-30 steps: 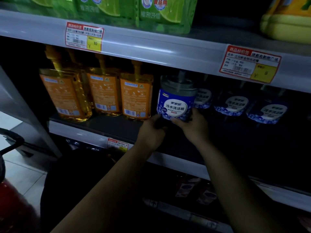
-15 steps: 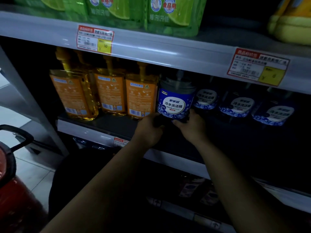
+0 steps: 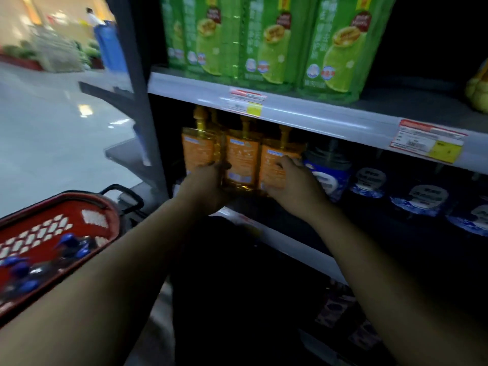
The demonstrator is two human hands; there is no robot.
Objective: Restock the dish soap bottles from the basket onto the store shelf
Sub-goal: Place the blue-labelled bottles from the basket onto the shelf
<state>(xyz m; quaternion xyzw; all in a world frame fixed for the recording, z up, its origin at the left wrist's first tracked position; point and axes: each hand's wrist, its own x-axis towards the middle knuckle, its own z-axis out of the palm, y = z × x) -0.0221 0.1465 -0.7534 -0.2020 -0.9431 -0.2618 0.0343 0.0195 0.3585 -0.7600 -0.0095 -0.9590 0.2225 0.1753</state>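
Three orange dish soap bottles stand in a row at the left end of the middle shelf (image 3: 311, 260). My left hand (image 3: 207, 187) grips the middle orange bottle (image 3: 241, 165) from its left side. My right hand (image 3: 293, 186) holds the right orange bottle (image 3: 272, 165), with fingers curled over its label. Just right of that hand stands a blue-labelled bottle (image 3: 331, 173) on the shelf, with nothing touching it. At the lower left is the red basket (image 3: 87, 207), with several blue-capped bottles (image 3: 71, 243) in it.
More blue-labelled bottles (image 3: 369, 180) line the shelf to the right. Green refill packs (image 3: 266, 40) fill the shelf above. A grey upright post (image 3: 140, 88) bounds the shelf on the left, with open store floor (image 3: 52, 128) beyond it.
Both hands let go of the blue-labelled bottle, now standing on the shelf, and moved left onto the orange bottles. The view swung left, bringing the basket into sight.
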